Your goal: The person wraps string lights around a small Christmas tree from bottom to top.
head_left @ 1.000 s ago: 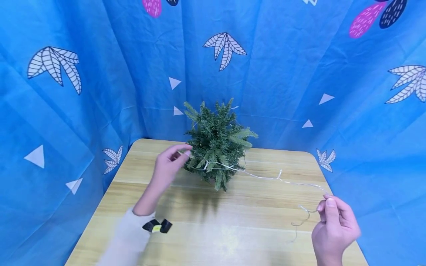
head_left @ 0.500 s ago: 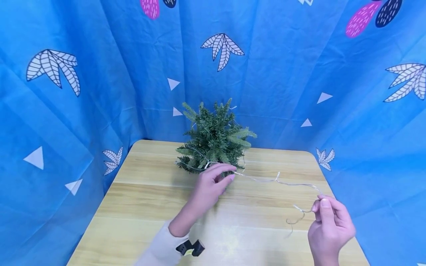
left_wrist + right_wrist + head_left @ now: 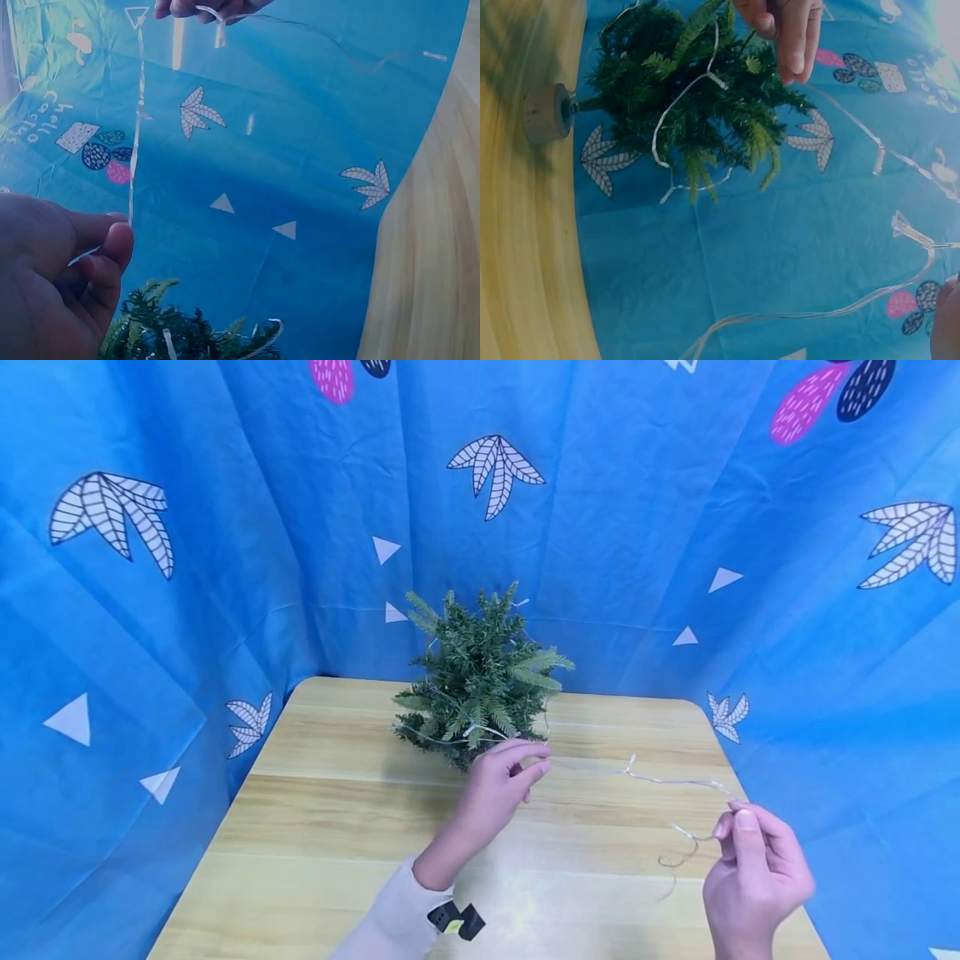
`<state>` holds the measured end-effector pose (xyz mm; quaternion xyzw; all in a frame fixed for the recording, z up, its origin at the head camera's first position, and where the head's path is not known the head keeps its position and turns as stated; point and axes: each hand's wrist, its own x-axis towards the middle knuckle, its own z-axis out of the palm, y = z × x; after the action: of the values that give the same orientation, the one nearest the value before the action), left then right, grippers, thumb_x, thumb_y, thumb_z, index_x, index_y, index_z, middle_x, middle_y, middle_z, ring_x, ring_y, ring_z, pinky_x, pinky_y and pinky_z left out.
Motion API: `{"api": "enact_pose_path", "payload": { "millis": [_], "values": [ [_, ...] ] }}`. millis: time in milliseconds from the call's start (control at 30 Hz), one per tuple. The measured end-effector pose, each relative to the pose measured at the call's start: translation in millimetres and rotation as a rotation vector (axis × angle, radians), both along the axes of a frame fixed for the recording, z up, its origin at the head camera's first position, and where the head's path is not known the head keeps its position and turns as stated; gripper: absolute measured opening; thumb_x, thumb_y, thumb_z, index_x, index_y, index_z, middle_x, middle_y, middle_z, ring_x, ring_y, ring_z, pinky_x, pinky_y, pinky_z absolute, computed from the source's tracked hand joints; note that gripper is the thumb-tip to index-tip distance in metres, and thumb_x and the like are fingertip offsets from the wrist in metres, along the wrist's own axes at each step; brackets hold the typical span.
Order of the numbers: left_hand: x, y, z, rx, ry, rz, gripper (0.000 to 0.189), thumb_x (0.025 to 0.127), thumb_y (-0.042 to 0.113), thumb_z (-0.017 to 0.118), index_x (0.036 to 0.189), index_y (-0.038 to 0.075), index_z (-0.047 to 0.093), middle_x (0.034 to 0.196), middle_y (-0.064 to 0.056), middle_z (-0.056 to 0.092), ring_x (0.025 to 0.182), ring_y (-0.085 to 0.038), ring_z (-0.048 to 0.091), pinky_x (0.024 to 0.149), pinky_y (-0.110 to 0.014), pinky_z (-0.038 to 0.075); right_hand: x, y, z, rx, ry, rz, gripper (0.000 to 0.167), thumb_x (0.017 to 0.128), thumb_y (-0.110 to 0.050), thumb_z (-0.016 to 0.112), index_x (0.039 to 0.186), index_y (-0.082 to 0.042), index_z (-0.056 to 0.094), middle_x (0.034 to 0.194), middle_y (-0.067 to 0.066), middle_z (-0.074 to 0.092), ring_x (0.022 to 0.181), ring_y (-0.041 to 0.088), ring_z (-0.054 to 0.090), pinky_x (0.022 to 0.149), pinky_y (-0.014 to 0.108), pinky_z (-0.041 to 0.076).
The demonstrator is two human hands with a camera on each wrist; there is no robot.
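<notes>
A small artificial fir tree stands toward the back of the table, its round wooden base visible in the right wrist view. A thin clear-wired string of lights loops about its branches and runs off to the right. In front of the tree my left hand pinches the string between thumb and fingertips. Farther right, my right hand pinches the string between thumb and forefinger, the wire stretched nearly straight between both hands. A loose curl of the string dangles left of the right hand.
The pale wooden table carries the tree. Around its back and sides hangs a blue curtain printed with white leaves and triangles, close behind the tree. A black strap circles the left sleeve.
My left hand has moved from the tree's left side rightward and forward, and now pinches the string in front of it. The right hand has kept its grip nearly in place.
</notes>
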<state>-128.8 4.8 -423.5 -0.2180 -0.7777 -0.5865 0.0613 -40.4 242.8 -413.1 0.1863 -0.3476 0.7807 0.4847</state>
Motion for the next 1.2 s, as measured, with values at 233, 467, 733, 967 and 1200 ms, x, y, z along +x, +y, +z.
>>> {"api": "enact_pose_path", "payload": {
  "millis": [233,467,733,967,1200],
  "values": [
    [2.2,5.1,2.0,-0.119,0.154,0.046,0.018,0.095,0.016,0.070,0.112,0.012,0.076,0.117,-0.002,0.073,0.072,-0.008,0.067,0.065,-0.019,0.057,-2.2,8,-10.9,0.071,-0.135,0.068,0.020,0.091,0.030,0.039,0.095,0.032,0.058,0.068,0.022,0.065,0.055,0.022,0.050,0.048,0.024,0.021],
    [-0.7,12.7,-3.0,-0.121,0.163,0.012,0.025,0.096,0.016,0.068,0.120,0.011,0.072,0.127,-0.006,0.068,0.057,-0.001,0.060,0.054,-0.013,0.051,0.7,9,-4.3,0.030,-0.079,0.053,0.020,0.091,0.030,0.038,0.093,0.033,0.058,0.067,0.023,0.065,0.058,0.023,0.056,0.048,0.021,0.037],
    [-0.1,13.4,-4.3,-0.014,0.037,-0.023,0.016,0.095,0.017,0.070,0.109,0.012,0.077,0.120,-0.005,0.071,0.059,-0.013,0.063,0.053,-0.021,0.054,1.5,15,-0.3,-0.024,-0.098,0.038,0.019,0.091,0.029,0.039,0.093,0.033,0.058,0.067,0.024,0.064,0.057,0.024,0.055,0.048,0.021,0.039],
    [-2.3,11.2,-3.0,0.099,-0.106,-0.059,0.015,0.094,0.023,0.073,0.106,0.017,0.078,0.110,0.003,0.073,0.062,-0.022,0.063,0.054,-0.021,0.050,-5.9,23,-8.9,0.053,-0.488,-0.059,0.015,0.094,0.011,0.060,0.100,0.024,0.063,0.069,0.015,0.068,0.048,0.018,0.045,0.043,0.020,0.033],
    [-4.6,14.4,-1.0,0.131,-0.121,-0.049,0.017,0.095,0.027,0.071,0.107,0.016,0.078,0.097,0.004,0.071,0.061,-0.014,0.061,0.054,-0.020,0.048,-14.5,24,-19.6,0.378,-1.106,-0.181,0.030,0.096,-0.023,0.071,0.114,0.001,0.072,0.080,-0.005,0.073,0.047,0.013,0.047,0.037,0.027,0.027]
  ]
}}
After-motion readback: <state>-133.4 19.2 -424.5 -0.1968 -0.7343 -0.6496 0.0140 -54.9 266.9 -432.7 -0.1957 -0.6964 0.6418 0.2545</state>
